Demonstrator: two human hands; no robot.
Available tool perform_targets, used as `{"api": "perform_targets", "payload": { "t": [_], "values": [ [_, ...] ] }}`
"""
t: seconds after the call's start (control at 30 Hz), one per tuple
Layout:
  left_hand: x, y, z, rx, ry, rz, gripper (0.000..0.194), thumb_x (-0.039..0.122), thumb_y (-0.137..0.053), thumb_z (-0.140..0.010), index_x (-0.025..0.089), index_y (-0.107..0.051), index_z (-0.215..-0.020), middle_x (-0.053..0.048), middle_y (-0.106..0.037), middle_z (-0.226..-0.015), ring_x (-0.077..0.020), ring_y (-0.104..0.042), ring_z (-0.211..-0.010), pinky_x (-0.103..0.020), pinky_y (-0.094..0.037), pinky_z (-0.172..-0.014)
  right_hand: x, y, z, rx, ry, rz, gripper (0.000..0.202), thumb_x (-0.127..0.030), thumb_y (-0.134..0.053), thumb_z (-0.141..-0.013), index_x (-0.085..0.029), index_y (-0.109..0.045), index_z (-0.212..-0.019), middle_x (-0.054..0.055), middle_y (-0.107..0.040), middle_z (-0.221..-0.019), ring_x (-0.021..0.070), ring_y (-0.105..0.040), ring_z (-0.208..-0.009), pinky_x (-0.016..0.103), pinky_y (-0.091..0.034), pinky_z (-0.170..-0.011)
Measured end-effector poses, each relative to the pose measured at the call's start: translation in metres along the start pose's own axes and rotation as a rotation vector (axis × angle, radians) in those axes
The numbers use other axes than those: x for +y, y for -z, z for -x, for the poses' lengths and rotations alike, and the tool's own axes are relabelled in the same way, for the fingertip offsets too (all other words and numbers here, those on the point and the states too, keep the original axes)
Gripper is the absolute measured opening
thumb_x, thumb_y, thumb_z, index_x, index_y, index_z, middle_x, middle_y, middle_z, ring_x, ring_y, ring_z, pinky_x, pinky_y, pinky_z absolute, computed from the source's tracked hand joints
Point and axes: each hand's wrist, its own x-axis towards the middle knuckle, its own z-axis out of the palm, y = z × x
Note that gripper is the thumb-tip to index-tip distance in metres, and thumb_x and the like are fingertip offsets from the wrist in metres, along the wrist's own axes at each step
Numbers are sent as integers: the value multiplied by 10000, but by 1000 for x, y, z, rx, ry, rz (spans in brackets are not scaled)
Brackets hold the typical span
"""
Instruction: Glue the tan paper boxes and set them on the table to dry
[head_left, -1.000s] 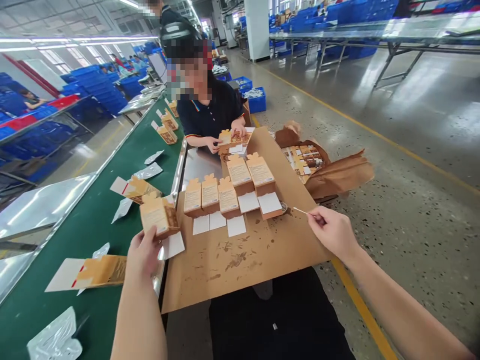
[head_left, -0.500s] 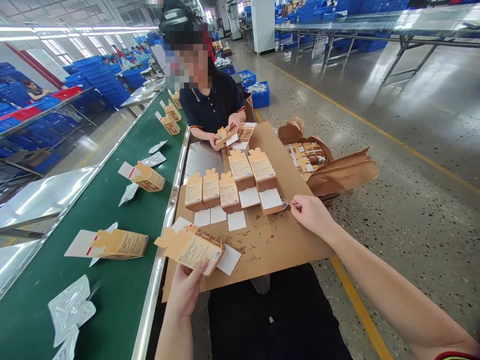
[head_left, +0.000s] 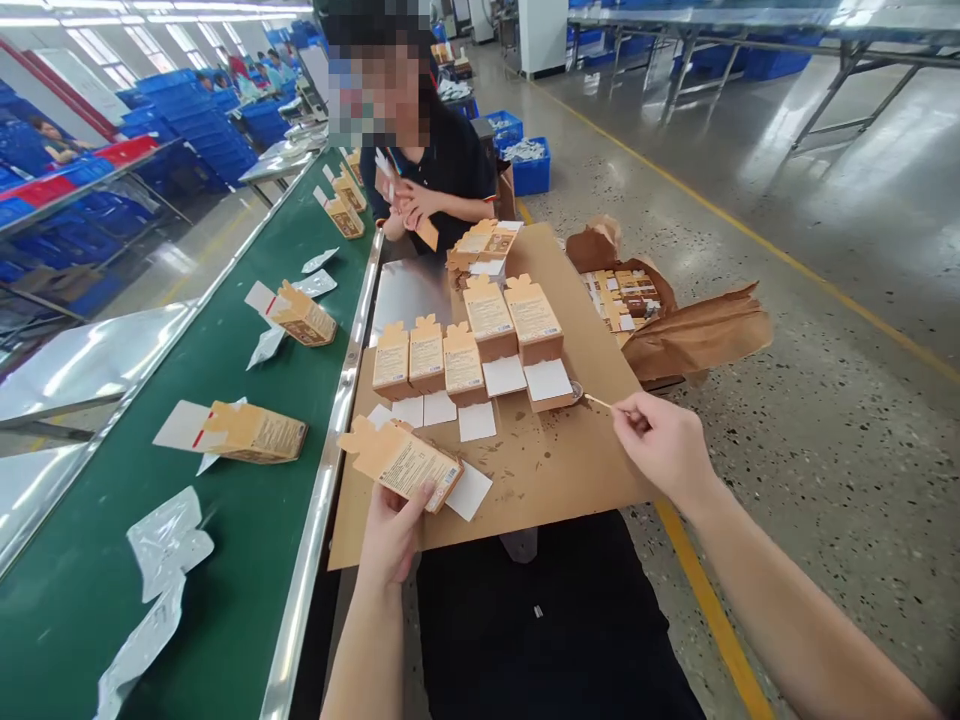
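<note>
My left hand (head_left: 394,525) is closed on a tan and brown carton (head_left: 412,462), thumb on its printed side. The carton lies tilted, with tabs standing out at its left end and a white flap (head_left: 470,492) at its right. My right hand (head_left: 667,440) pinches a thin pale stick (head_left: 600,402). The stick's far end is at a small round shiny thing (head_left: 576,389), whose kind I cannot make out. Beside it, several more cartons (head_left: 534,315) stand with white flaps folded out on the brown cardboard sheet (head_left: 555,465).
To the left a green conveyor belt (head_left: 232,540) carries cartons and silver pouches (head_left: 169,545), behind a metal rail (head_left: 319,480). Across the sheet a co-worker (head_left: 450,160) holds a carton. A brown paper sack (head_left: 690,335) of flat cartons sits on the right.
My right hand has drawn back to the right, showing more of the stick. The left hand and its carton appear slightly higher and further right. The co-worker's hands have lifted towards the belt.
</note>
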Motion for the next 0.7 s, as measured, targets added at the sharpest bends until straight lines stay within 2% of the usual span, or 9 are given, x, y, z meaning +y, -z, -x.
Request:
{"api": "perform_targets", "payload": {
  "t": [0.07, 0.2, 0.3, 0.37, 0.5, 0.7],
  "values": [
    [-4, -8, 3, 32, -40, -17, 864, 605, -1167, -689, 238, -803, -1381, -189, -861, -1483, -450, -780, -1507, -622, -623, -1299, -13, -18, 35, -8, 25, -139, 264, -345, -665, -1106, -275, -778, -878, 15, -746, -718, 193, -650, -605, 331, -538, -631],
    [-8, -11, 3, 32, -41, -53, 866, 607, -1171, -687, 250, -775, -1369, -173, -867, -1455, -406, -811, -1449, -561, -648, -1260, -50, -81, 88, -191, 169, -323, 285, -249, -638, -1139, -278, -772, -890, 1, -756, -739, 164, -636, -601, 295, -532, -617],
    [-8, -5, 0, -2, -7, -66, 885, 596, -1186, -664, 249, -758, -1355, -168, -872, -1431, -395, -832, -1403, -543, -663, -1231, -67, -121, 100, -267, 272, -295, 312, -148, -619, -1113, -276, -673, -834, -35, -642, -689, 147, -545, -595, 285, -465, -625],
    [-7, -3, -1, -11, -2, -75, 898, 607, -1187, -656, 247, -749, -1352, -162, -878, -1395, -391, -841, -1377, -548, -666, -1222, -70, -135, 98, -284, 314, -267, 344, -107, -614, -1086, -277, -600, -787, -47, -583, -677, 144, -506, -598, 288, -419, -618],
    [-8, -5, 0, 10, -17, -98, 900, 618, -1181, -644, 252, -729, -1330, -152, -873, -1355, -389, -842, -1355, -561, -665, -1217, -65, -136, 90, -279, 319, -253, 371, -82, -595, -1072, -277, -539, -761, -46, -556, -676, 145, -491, -603, 297, -386, -612],
    [-17, -19, 26, 90, -176, -217, 950, 567, -1169, -651, 291, -669, -1411, -152, -816, -1458, -407, -826, -1380, -559, -696, -1169, -49, -103, 87, -181, 212, -308, 314, -171, -590, -1127, -270, -665, -839, -32, -650, -702, 144, -590, -609, 265, -494, -613]
  ]
}}
